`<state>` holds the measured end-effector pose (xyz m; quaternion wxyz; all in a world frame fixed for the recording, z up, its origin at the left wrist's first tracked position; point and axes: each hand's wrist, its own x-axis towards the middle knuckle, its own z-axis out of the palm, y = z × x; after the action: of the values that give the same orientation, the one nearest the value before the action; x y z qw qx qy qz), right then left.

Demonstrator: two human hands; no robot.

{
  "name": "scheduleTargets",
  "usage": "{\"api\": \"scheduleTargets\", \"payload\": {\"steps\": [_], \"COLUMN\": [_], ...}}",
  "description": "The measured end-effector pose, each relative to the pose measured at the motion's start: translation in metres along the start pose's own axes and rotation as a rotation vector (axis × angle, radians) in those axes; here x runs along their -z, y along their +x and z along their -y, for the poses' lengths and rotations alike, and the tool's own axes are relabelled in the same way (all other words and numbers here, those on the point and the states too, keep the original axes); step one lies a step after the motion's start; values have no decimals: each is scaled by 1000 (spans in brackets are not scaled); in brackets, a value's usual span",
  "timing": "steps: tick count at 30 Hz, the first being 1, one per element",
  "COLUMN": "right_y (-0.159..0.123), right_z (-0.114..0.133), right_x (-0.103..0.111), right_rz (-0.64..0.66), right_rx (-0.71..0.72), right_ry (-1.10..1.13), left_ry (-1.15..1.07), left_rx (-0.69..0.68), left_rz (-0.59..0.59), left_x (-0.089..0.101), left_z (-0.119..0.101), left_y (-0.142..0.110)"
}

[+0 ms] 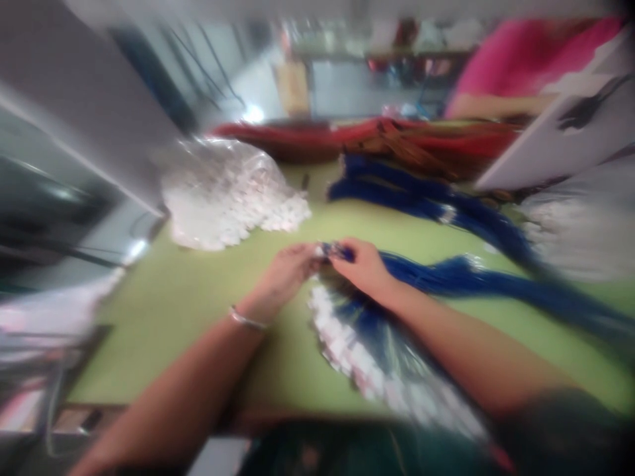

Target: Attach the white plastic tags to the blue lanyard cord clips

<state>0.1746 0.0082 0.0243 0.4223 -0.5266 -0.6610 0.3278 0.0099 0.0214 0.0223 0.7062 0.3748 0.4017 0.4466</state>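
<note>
The picture is smeared by motion. My left hand [284,272] and my right hand [361,266] meet over a green table [198,297], fingertips pinched together on the ends of blue wires [337,250] with a small white piece between them. A bundle of blue wires [471,281] runs off to the right from my right hand. Below my hands lies a fan of blue wires tipped with white connectors [347,344]. A metal bangle [247,320] sits on my left wrist.
A clear bag of small white parts [223,192] lies at the back left. More blue wire bundles [421,198] and red ones [397,139] lie behind. A person in pink [520,59] sits at the far right beside a white board [560,139].
</note>
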Motion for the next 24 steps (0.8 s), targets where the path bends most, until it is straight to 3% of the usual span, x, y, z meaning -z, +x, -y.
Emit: {"api": "scheduleTargets", "payload": {"steps": [11,24], "right_y": [-3,-3], "right_z": [-5,-5], "right_x": [-2,-4], "right_rz": [0,-21], "right_rx": [43,58], "right_ry": [-95,-79], "left_ry": [127,36], "left_rx": [31,107], "left_rz": [-23,-9], "left_x": [6,6], "left_z": [6,9], "left_y": [3,6]}}
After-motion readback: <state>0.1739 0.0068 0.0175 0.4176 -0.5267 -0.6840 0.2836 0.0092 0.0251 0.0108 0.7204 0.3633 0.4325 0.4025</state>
